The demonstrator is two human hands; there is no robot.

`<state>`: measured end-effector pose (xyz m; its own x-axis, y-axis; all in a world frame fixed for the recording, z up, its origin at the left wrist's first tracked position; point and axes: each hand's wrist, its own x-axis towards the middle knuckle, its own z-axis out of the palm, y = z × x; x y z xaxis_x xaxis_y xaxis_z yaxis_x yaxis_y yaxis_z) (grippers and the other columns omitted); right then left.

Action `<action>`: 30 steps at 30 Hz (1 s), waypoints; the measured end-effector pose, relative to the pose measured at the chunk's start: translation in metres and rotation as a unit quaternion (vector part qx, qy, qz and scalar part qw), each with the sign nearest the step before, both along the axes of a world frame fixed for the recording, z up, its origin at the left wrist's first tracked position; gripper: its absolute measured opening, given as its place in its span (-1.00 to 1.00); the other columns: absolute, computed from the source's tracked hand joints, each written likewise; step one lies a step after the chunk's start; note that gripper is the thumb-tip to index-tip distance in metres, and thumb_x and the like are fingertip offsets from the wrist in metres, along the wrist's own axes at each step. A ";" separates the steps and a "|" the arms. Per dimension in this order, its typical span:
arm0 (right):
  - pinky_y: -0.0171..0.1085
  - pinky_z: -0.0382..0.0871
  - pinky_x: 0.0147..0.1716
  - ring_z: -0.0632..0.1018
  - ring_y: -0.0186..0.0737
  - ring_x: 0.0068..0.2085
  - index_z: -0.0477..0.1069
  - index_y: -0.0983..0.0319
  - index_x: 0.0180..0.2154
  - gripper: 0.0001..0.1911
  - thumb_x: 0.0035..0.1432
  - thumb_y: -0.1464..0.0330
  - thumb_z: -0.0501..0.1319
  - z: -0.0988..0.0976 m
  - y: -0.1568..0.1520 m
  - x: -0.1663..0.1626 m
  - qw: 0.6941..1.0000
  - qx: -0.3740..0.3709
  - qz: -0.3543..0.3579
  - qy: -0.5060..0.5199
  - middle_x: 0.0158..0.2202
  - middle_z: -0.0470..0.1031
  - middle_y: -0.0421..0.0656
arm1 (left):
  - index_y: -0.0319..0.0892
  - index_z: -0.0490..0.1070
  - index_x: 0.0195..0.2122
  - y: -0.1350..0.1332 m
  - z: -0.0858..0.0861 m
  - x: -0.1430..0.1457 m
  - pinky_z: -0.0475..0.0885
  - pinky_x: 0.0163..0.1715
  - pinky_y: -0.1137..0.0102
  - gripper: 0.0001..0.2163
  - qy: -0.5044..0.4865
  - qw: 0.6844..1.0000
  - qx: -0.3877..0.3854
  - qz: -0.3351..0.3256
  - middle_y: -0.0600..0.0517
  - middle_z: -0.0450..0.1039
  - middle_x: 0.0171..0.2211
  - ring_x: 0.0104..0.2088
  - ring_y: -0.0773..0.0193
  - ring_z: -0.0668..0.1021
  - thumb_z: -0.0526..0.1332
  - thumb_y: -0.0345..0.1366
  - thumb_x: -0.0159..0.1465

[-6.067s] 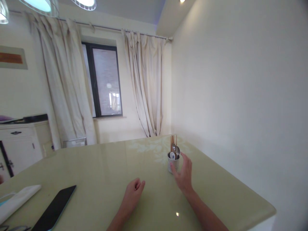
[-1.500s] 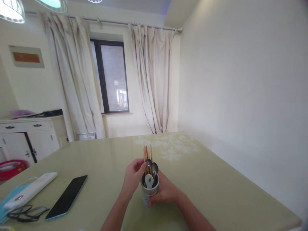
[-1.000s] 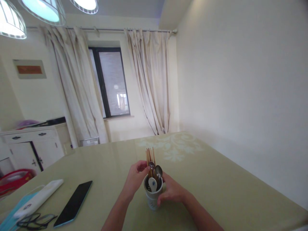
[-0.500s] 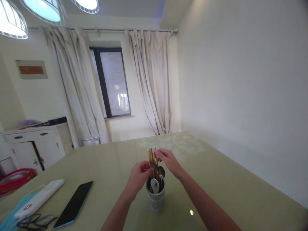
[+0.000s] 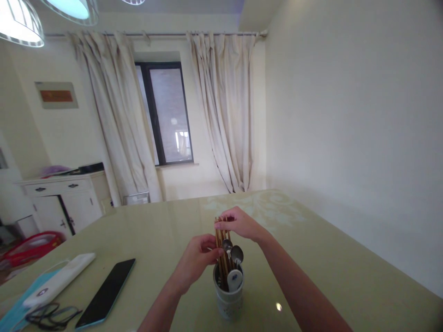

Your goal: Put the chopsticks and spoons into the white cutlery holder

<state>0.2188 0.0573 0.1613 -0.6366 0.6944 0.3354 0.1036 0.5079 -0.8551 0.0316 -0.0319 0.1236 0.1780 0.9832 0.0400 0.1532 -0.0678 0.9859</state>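
Note:
A pale, patterned utensil holder (image 5: 230, 302) stands upright on the table, directly before me. It bears several wooden chopsticks (image 5: 221, 265), two metal spoons (image 5: 237, 254) and a white spoon (image 5: 235, 280) with a blue mark. My right hand (image 5: 242, 223) pinches the chopsticks near their upper ends, thumb in front and fingers behind. From the left, my left hand (image 5: 199, 258) closes on the same bundle lower down, its thumb tip against the sticks beside the smaller metal spoon. Some of its fingertips are hidden behind the chopsticks.
On the left of the green table (image 5: 166, 286) lie a phone (image 5: 106, 291), a white power strip-like device (image 5: 60, 279), a dark tangled cable or glasses (image 5: 51, 317) and a light-blue item (image 5: 32, 293). A red basket (image 5: 34, 246) and white cabinet (image 5: 65, 203) stand beyond.
My right hand has moved left over the tops of the chopsticks and gripped them. My left hand remains beside the bundle. The camera view has shifted slightly.

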 end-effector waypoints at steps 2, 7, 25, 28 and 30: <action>-0.32 0.11 -0.48 0.29 -0.35 -0.48 0.44 0.26 -0.52 -0.51 0.13 0.00 0.44 0.003 -0.001 0.001 1.000 0.012 -0.004 -0.017 -0.57 0.31 -0.32 | -0.23 0.60 -0.25 0.000 0.004 -0.002 0.49 -0.19 0.29 -0.61 -0.011 1.000 -0.004 -0.025 -0.07 0.69 -0.30 -0.24 0.11 0.66 0.51 -0.04 0.03; -0.31 -0.03 -0.52 0.17 -0.38 -0.51 0.26 0.22 -0.59 -0.48 0.15 0.07 0.42 0.007 -0.006 0.006 0.998 0.036 -0.024 -0.041 -0.61 0.11 -0.38 | -0.21 0.62 -0.24 -0.001 0.018 -0.009 0.43 -0.16 0.33 -0.68 0.006 0.997 -0.005 -0.072 -0.05 0.71 -0.29 -0.19 0.12 0.66 0.48 -0.08 0.10; -0.31 0.00 -0.49 0.20 -0.38 -0.47 0.36 0.24 -0.53 -0.63 0.19 0.20 0.38 0.012 -0.013 0.004 0.998 0.024 -0.004 -0.051 -0.58 0.17 -0.38 | -0.21 0.60 -0.25 0.004 0.013 -0.013 0.47 -0.19 0.30 -0.69 0.081 0.993 0.052 -0.070 -0.06 0.68 -0.28 -0.24 0.11 0.64 0.42 -0.05 0.20; -0.31 0.00 -0.49 0.20 -0.38 -0.48 0.34 0.24 -0.54 -0.63 0.18 0.22 0.38 0.012 -0.014 0.003 0.998 0.026 -0.011 -0.049 -0.59 0.16 -0.38 | -0.22 0.59 -0.26 0.005 0.010 -0.012 0.46 -0.25 0.32 -0.65 0.099 0.992 0.049 -0.060 -0.05 0.66 -0.33 -0.28 0.13 0.63 0.43 0.01 0.19; -0.31 0.00 -0.49 0.20 -0.38 -0.48 0.34 0.24 -0.54 -0.63 0.18 0.23 0.38 0.012 -0.014 0.003 0.998 0.031 -0.017 -0.050 -0.59 0.17 -0.38 | -0.21 0.59 -0.26 0.005 0.009 -0.011 0.45 -0.27 0.33 -0.65 0.115 0.991 0.049 -0.053 -0.03 0.65 -0.35 -0.30 0.14 0.62 0.42 0.02 0.19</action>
